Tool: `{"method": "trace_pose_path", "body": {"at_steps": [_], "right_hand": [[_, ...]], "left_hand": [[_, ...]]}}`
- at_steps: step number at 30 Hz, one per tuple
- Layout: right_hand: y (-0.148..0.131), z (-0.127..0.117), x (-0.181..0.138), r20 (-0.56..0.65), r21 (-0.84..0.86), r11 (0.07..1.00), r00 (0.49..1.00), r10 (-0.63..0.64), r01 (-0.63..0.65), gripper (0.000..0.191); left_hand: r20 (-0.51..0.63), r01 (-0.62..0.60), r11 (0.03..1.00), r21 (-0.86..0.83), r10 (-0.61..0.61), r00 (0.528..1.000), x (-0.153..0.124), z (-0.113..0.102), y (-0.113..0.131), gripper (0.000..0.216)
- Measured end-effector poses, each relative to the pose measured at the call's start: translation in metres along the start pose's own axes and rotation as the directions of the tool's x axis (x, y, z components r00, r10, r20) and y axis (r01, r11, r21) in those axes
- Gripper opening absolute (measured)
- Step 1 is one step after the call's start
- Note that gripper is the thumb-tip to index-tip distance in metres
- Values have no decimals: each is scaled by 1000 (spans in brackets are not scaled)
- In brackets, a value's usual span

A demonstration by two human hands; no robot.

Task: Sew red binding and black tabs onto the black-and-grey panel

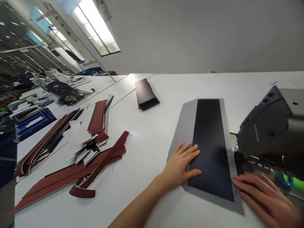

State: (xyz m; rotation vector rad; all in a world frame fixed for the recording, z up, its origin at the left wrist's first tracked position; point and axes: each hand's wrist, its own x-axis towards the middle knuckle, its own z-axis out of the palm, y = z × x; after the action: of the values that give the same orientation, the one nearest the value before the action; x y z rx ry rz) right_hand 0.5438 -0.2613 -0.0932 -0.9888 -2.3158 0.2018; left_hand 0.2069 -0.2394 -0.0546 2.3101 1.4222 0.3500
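Note:
A grey panel (184, 125) lies flat on the white table (154, 126) with a long black strip (210, 142) laid along its middle. My left hand (181, 163) rests flat on the panel's left side, fingers spread and reaching onto the strip's edge. At the panel's lower right corner, my right hand (263, 196) presses down with its fingers stretched out, fingertips touching the grey edge. Directly to the right stands the dark grey head of a sewing machine (268, 126), whose needle area sits against the panel's right edge.
Dark red and black cut strips (95, 158) lie scattered over the table's left half, with white pieces among them. A stack of black pieces (145, 94) sits farther back. Blue crates (33, 122) and other cluttered workbenches stand at the far left.

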Motion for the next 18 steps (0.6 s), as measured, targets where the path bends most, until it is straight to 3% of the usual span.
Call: {"method": "trace_pose_path", "body": {"at_steps": [7, 14, 16, 18], "right_hand": [[-18, -12, 10, 8, 81, 995, 998, 54, -55, 25], [-17, -8, 6, 37, 104, 992, 997, 71, -75, 28], [-17, -7, 7, 27, 100, 993, 997, 66, -68, 27], [-18, -10, 8, -8, 108, 993, 999, 40, -39, 26]], "left_hand": [[35, 16, 1000, -19, -15, 999, 2, -1, 1, 65], [-35, -13, 1000, 28, 14, 999, 0, 1, 3, 65], [-103, -109, 991, 83, 117, 988, -1, 5, 15, 57], [-79, -340, 930, 143, 353, 932, 0, 14, 31, 50]]}}
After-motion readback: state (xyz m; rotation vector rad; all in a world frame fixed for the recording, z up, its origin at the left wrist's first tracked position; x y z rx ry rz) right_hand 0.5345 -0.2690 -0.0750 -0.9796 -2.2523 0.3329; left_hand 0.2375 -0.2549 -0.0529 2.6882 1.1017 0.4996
